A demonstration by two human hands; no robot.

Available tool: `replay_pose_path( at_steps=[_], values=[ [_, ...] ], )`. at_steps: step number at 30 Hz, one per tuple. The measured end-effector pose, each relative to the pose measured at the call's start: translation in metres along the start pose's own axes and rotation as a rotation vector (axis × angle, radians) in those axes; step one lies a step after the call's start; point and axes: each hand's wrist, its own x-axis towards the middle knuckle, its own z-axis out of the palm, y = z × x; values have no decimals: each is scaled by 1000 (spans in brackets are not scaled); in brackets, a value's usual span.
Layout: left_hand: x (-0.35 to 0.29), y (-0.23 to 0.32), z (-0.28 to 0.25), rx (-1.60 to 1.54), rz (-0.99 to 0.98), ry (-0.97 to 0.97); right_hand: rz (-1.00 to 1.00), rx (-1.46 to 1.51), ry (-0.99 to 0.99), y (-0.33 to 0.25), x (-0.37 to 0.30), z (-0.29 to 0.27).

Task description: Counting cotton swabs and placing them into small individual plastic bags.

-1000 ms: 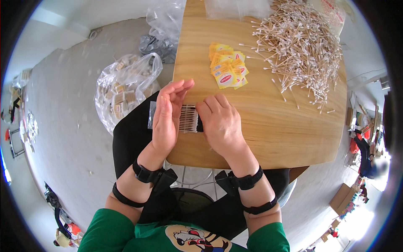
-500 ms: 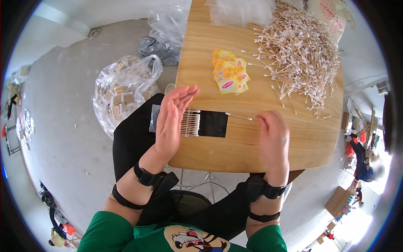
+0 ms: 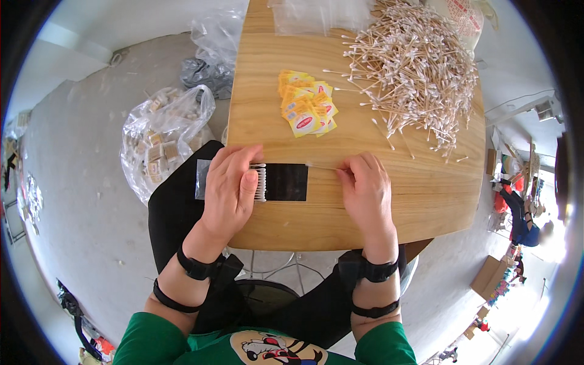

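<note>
A row of cotton swabs point(image 3: 261, 184) lies side by side on a flat black sheet point(image 3: 287, 182) near the table's front edge. My left hand point(image 3: 228, 188) rests over the row, its fingers curved and the thumb apart, hiding most of the swabs. Clear plastic film point(image 3: 202, 179) sticks out past that hand on the left. At the sheet's right end, a single cotton swab point(image 3: 322, 166) points left from my right hand point(image 3: 365, 185). Thumb and fingers there are pinched on the swab's right end.
Yellow paper labels point(image 3: 307, 106) lie in a loose pile beyond the sheet. A large heap of cotton swabs point(image 3: 420, 76) covers the far right of the table point(image 3: 340, 225). Clear bags point(image 3: 322, 15) lie at the back. A plastic sack point(image 3: 161, 140) of small packs stands on the floor, left.
My left hand has turned palm down over the row of swabs. My right hand has moved to the loose swab and pinched its right end. The whole view has shifted slightly.
</note>
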Motion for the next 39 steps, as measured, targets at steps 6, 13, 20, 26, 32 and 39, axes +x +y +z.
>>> replay_pose_path(
  at_steps=[6,13,20,26,32,39],
  values=[
    [3,6,2,-91,-64,29,201,-89,164,26,2,-8],
    [-10,-6,6,-380,-237,124,-156,33,282,-20,33,33],
    [-9,-10,13,-672,-249,228,21,-59,272,-31,59,58],
    [-9,-10,13,-699,-253,239,225,-51,195,-33,65,54],
    [-11,-12,14,-727,-272,249,368,217,255,-27,62,52],
    [-10,-9,15,-789,-308,292,353,427,358,-15,53,49]
  ],
)
